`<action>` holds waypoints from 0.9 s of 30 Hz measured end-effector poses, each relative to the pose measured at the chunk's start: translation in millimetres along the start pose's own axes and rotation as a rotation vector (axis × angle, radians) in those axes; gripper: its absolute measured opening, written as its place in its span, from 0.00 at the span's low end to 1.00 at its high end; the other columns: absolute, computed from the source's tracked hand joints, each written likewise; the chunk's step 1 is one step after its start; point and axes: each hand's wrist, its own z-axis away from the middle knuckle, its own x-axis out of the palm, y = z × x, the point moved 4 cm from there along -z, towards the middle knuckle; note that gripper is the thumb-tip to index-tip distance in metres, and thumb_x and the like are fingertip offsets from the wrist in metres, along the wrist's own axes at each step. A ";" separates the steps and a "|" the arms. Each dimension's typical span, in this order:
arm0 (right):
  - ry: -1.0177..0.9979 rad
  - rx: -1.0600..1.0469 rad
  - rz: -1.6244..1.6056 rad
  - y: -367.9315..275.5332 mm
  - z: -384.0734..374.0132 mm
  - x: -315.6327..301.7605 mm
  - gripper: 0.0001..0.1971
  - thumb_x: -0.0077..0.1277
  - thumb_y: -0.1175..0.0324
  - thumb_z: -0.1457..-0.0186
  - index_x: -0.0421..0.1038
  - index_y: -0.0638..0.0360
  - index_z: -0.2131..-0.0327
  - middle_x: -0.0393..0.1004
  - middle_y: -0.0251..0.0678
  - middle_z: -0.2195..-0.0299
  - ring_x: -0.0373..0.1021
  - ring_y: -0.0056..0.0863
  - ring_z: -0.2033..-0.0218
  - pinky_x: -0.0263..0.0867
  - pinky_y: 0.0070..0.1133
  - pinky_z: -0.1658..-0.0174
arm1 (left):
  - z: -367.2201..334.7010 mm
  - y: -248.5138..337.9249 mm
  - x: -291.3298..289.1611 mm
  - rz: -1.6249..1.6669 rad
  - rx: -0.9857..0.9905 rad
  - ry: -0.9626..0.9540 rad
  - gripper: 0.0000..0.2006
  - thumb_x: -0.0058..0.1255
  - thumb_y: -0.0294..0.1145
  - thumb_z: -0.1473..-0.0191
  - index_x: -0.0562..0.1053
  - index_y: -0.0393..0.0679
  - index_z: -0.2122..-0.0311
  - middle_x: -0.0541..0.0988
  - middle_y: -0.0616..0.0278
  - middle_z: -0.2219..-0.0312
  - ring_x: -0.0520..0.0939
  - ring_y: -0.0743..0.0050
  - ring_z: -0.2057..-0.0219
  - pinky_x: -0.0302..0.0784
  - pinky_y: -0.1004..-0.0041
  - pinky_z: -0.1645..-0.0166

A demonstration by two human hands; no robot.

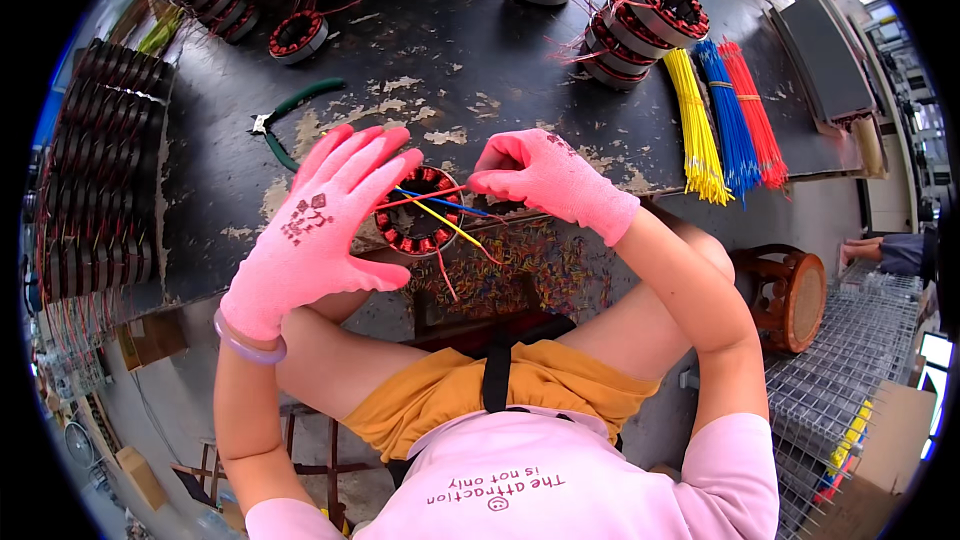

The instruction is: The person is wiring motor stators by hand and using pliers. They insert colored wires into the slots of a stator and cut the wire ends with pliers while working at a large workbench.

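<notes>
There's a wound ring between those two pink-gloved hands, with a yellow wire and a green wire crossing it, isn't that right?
Not quite: the head view shows a blue wire, not a green one, beside the yellow wire. The rest holds: both cross the wound ring, which is between the pink-gloved left hand and right hand.

black table point(430, 35) (paint chipped), wooden stool point(806, 300), grey floor point(190, 420)

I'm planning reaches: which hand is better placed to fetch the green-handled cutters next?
Probably the left hand: it's open and beside the green-handled cutters. The right hand is farther away, curled at a red wire.
</notes>
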 end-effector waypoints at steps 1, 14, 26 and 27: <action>0.001 -0.010 0.027 1.1 -2.1 -1.3 0.12 0.59 0.61 0.41 0.76 0.62 0.65 0.76 0.25 0.73 0.67 0.11 0.73 0.64 0.15 0.71 | -2.9 1.1 3.8 -0.027 0.023 0.005 0.50 0.72 0.44 0.65 0.63 0.46 0.34 0.63 0.48 0.34 0.61 0.46 0.32 0.51 0.53 0.26; 0.243 -0.396 1.135 -120.6 -137.5 80.8 0.46 0.48 0.29 0.46 0.70 0.70 0.46 0.71 0.51 0.47 0.69 0.45 0.45 0.66 0.37 0.44 | 16.7 -12.6 54.3 -0.065 -0.319 0.197 0.46 0.70 0.56 0.62 0.67 0.41 0.40 0.72 0.49 0.47 0.72 0.49 0.43 0.56 0.54 0.30; 0.129 -0.290 1.159 -137.5 -195.0 103.4 0.33 0.52 0.42 0.46 0.74 0.64 0.50 0.74 0.46 0.51 0.76 0.40 0.52 0.73 0.33 0.50 | 27.7 -16.4 65.4 -0.039 -0.450 0.128 0.51 0.65 0.64 0.59 0.62 0.36 0.37 0.70 0.50 0.49 0.72 0.51 0.44 0.54 0.55 0.31; 0.211 -0.372 1.002 -130.7 -182.3 78.7 0.30 0.50 0.44 0.44 0.74 0.64 0.51 0.76 0.44 0.54 0.77 0.38 0.56 0.74 0.32 0.52 | 26.9 -16.8 63.1 -0.013 -0.457 0.138 0.51 0.65 0.64 0.59 0.62 0.36 0.37 0.70 0.50 0.49 0.72 0.51 0.44 0.54 0.55 0.31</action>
